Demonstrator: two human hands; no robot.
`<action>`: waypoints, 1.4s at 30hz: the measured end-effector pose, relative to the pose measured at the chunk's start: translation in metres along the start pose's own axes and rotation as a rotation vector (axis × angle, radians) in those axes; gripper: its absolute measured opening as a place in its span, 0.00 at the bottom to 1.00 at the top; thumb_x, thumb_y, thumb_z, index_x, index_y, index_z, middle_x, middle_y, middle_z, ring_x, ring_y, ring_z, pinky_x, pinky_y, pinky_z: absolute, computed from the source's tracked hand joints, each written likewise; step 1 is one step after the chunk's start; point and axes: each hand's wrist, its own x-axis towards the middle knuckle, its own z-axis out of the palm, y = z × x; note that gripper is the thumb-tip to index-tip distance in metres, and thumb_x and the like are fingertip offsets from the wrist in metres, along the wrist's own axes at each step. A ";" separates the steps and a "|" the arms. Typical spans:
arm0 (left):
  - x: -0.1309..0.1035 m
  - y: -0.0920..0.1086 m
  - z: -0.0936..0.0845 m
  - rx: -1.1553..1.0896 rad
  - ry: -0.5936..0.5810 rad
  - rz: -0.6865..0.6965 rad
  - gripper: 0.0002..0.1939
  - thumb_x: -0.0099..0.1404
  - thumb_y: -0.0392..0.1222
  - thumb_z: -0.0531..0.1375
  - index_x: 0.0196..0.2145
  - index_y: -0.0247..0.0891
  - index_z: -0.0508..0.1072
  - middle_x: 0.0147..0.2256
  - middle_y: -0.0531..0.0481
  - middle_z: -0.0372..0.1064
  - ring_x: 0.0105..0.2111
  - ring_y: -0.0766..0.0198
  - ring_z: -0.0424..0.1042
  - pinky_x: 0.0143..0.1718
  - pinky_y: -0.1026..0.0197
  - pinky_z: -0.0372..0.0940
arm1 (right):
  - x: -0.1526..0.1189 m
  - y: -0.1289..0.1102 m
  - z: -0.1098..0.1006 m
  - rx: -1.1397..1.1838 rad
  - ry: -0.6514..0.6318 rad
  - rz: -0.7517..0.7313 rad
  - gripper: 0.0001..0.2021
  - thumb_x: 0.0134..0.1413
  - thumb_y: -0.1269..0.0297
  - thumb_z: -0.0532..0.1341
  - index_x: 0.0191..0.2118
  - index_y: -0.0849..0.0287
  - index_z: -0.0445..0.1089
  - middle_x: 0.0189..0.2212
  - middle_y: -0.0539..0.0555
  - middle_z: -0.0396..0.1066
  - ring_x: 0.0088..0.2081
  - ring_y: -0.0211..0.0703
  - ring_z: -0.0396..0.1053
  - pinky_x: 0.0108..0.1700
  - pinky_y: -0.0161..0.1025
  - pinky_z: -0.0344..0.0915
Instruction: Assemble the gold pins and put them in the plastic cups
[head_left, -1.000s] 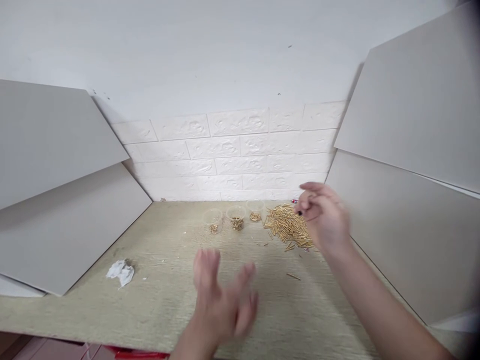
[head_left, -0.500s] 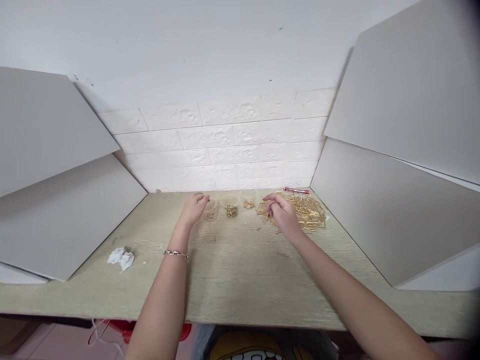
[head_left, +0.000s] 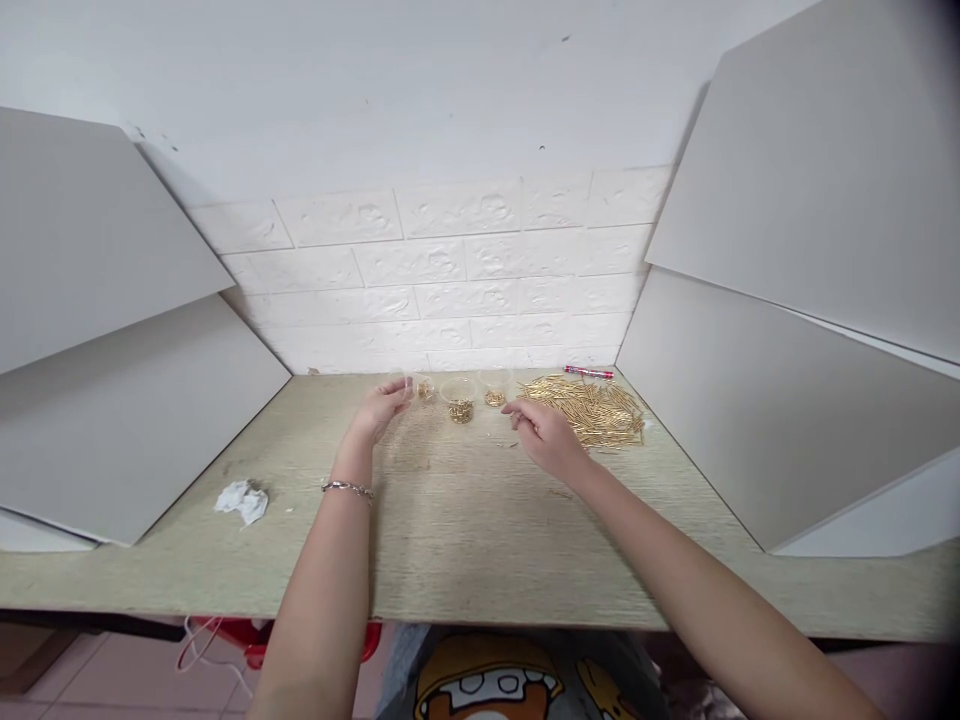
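My left hand (head_left: 386, 405) is closed round a clear plastic cup (head_left: 417, 382), which is tipped over with a few small gold-coloured metal pieces in its bottom. Beside it a second clear cup (head_left: 458, 392) stands upright, part filled with gold pieces. A third clear cup (head_left: 495, 382), behind and to the right, has a thin layer of them. My right hand (head_left: 544, 435) hovers just in front of that cup, index finger and thumb bent together; whatever is between them is too small to make out. To its right lies a wide heap of thin gold metal rods (head_left: 600, 412).
Behind the heap lies a red pen-like tube (head_left: 589, 372). A crumpled white tissue (head_left: 242, 501) is at the left of the wooden table (head_left: 465, 550). Grey panels (head_left: 142, 420) flank both sides, and a white brick-pattern wall (head_left: 435, 270) closes the back.
My left hand has taken hold of the left cup and tipped it. My right hand has moved left from the rod heap towards the cups. The view has shifted slightly.
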 end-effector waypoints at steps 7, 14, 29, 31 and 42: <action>0.007 -0.010 0.003 -0.344 0.015 -0.167 0.14 0.53 0.27 0.59 0.39 0.31 0.69 0.37 0.45 0.71 0.39 0.69 0.70 0.45 0.71 0.64 | -0.002 -0.002 0.002 -0.020 -0.043 -0.018 0.15 0.51 0.74 0.46 0.38 0.58 0.67 0.29 0.51 0.69 0.29 0.37 0.65 0.33 0.34 0.57; 0.009 -0.013 0.004 0.021 0.020 -0.064 0.07 0.50 0.35 0.61 0.29 0.31 0.73 0.29 0.48 0.72 0.34 0.66 0.69 0.33 0.69 0.64 | -0.003 -0.006 0.004 -0.073 -0.107 -0.029 0.14 0.51 0.73 0.47 0.39 0.58 0.67 0.27 0.51 0.69 0.30 0.37 0.65 0.33 0.34 0.57; 0.013 -0.019 -0.004 0.767 -0.057 0.094 0.13 0.42 0.43 0.61 0.27 0.35 0.77 0.15 0.54 0.60 0.17 0.70 0.55 0.20 0.66 0.50 | -0.007 -0.009 0.009 -0.253 -0.228 -0.140 0.16 0.52 0.74 0.47 0.43 0.58 0.67 0.37 0.53 0.71 0.37 0.39 0.67 0.37 0.35 0.59; 0.011 -0.018 -0.004 0.760 -0.068 0.089 0.13 0.42 0.43 0.61 0.26 0.35 0.77 0.15 0.54 0.60 0.16 0.70 0.55 0.20 0.66 0.50 | -0.007 -0.009 0.010 -0.262 -0.238 -0.136 0.16 0.52 0.74 0.47 0.43 0.58 0.67 0.38 0.53 0.71 0.37 0.39 0.68 0.37 0.35 0.59; 0.008 -0.015 -0.003 0.716 -0.044 0.031 0.14 0.39 0.50 0.63 0.19 0.36 0.73 0.11 0.55 0.55 0.17 0.69 0.55 0.19 0.66 0.47 | -0.009 -0.012 0.012 -0.282 -0.272 -0.141 0.17 0.52 0.74 0.48 0.44 0.57 0.66 0.39 0.53 0.71 0.39 0.40 0.67 0.39 0.35 0.60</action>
